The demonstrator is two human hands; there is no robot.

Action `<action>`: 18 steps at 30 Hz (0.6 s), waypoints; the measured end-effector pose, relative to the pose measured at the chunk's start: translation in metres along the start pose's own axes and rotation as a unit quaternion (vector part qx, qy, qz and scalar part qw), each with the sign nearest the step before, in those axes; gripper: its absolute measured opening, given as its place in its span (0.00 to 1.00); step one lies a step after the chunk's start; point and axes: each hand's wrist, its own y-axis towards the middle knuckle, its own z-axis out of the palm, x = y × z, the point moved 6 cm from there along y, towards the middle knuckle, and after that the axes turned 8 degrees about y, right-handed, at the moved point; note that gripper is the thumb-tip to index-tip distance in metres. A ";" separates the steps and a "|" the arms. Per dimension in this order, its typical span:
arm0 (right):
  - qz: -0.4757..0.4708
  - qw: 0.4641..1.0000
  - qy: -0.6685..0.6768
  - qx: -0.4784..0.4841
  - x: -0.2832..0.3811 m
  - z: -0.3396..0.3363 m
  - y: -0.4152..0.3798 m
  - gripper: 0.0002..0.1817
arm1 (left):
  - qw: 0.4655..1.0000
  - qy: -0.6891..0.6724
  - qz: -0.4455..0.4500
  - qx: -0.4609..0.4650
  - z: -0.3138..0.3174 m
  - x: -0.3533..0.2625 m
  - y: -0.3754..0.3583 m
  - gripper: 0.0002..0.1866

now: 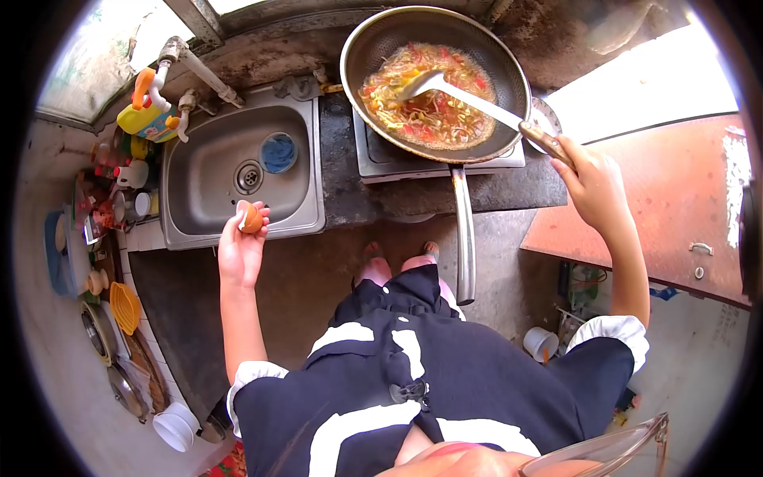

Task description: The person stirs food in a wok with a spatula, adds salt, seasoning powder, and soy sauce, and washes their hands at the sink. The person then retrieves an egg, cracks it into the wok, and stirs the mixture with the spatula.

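Observation:
A brown egg (251, 219) is held in the fingers of my left hand (242, 248), in front of the sink's front edge. My right hand (586, 176) grips the handle of a spatula (469, 97), whose head rests in the food. The wok (355, 71) sits over the stove (373, 157), its long metal handle pointing toward me. Inside it is a soupy mix (445, 119) of red pieces and pale strands in liquid. Whether the egg is whole or a shell piece, I cannot tell.
Left of the stove is a metal sink (203, 151) with a blue-filled bowl (278, 152) in it. A yellow bottle (147, 121) stands at the sink's back left corner. A reddish-brown tabletop (636, 215) lies at right. Partly behind the wok is a plate (545, 119).

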 end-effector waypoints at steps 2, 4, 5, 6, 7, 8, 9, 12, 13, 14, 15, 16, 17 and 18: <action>0.031 0.999 -0.026 0.018 -0.010 -0.009 -0.004 0.14 | 1.000 -0.004 -0.001 0.003 0.001 -0.001 0.001 0.21; 0.030 0.999 -0.017 0.027 -0.022 -0.022 -0.014 0.13 | 1.000 -0.002 0.000 0.003 0.002 0.000 0.001 0.21; 0.038 0.998 0.005 0.041 -0.021 -0.026 -0.015 0.13 | 1.000 -0.002 -0.001 0.004 0.002 0.000 0.001 0.21; 0.046 0.997 0.028 0.054 -0.019 -0.029 -0.015 0.13 | 1.000 -0.002 -0.001 0.002 0.002 0.001 0.001 0.21; 0.055 0.995 0.051 0.068 -0.018 -0.029 -0.016 0.12 | 1.000 -0.002 -0.001 0.001 0.001 0.002 0.002 0.21; 0.048 0.995 0.053 0.066 -0.014 -0.026 -0.013 0.12 | 1.000 -0.002 -0.002 0.000 0.001 0.003 0.002 0.22; 0.042 0.996 0.056 0.063 -0.009 -0.021 -0.006 0.12 | 1.000 -0.001 -0.004 0.001 0.003 0.003 0.001 0.22; 0.026 0.999 0.033 0.034 -0.005 -0.014 0.011 0.12 | 1.000 0.000 -0.006 0.004 0.008 0.002 0.001 0.22; 0.021 0.999 0.020 0.022 -0.006 -0.013 0.016 0.12 | 1.000 0.000 -0.007 0.005 0.009 0.002 0.000 0.22; 0.018 1.000 0.001 0.017 -0.017 -0.013 0.015 0.12 | 1.000 0.001 -0.008 0.005 0.009 0.002 0.000 0.22; 0.047 0.998 0.008 0.037 -0.021 -0.018 0.013 0.12 | 1.000 0.002 -0.008 0.004 0.010 0.002 0.000 0.22; 0.075 0.995 0.015 0.058 -0.021 -0.028 0.009 0.12 | 1.000 0.002 -0.007 0.003 0.010 0.002 0.000 0.22; 0.103 0.991 0.023 0.079 -0.023 -0.033 0.004 0.12 | 1.000 0.003 -0.007 0.002 0.010 0.002 0.000 0.22; 0.074 0.993 0.043 0.078 -0.030 -0.036 -0.002 0.13 | 1.000 0.001 -0.007 0.002 0.010 0.003 0.001 0.21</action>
